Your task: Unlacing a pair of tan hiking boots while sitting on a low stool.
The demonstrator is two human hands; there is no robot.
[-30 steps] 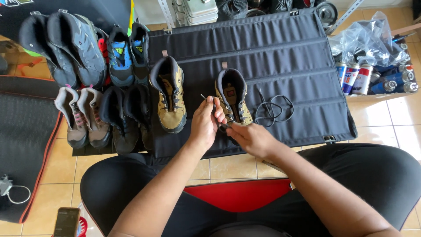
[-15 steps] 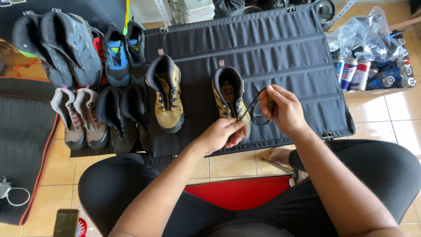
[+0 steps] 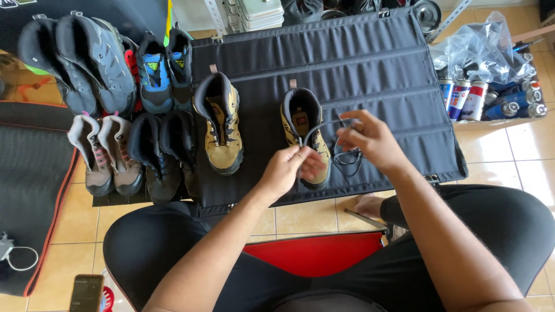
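Over the last half second the right hand (image 3: 370, 141) has been drawing back a little toward the middle of the frame, and the black lace (image 3: 324, 124) is now running in a taut arc from it across to the left hand (image 3: 292, 167), where a moment ago it was hanging in a slacker line; the left hand has been lifting slightly from the toe end of the boot toward its eyelets. That is pointing to the lace being fed or pulled through the boot's lacing, judging by how it is stretching between the two hands. The tan boot (image 3: 303, 124) is lying at the centre of the frame on the dark padded mat (image 3: 370, 58), its opening turned to the top of the frame, with the spare coil of lace (image 3: 347, 157) lying on the mat just to its right, beneath the right hand. The right hand's grip is pinching the lace between thumb and fingertips, the other fingers spreading loosely. The left hand's grip is closing on the lace near the boot's tongue, fingers curled together over it and touching the boot. A second tan boot (image 3: 221, 130) is standing left of centre, and rows of other shoes (image 3: 115, 115) are filling the upper left. Spray cans (image 3: 474, 98) are sitting in the upper right beside a clear plastic bag (image 3: 480, 49).
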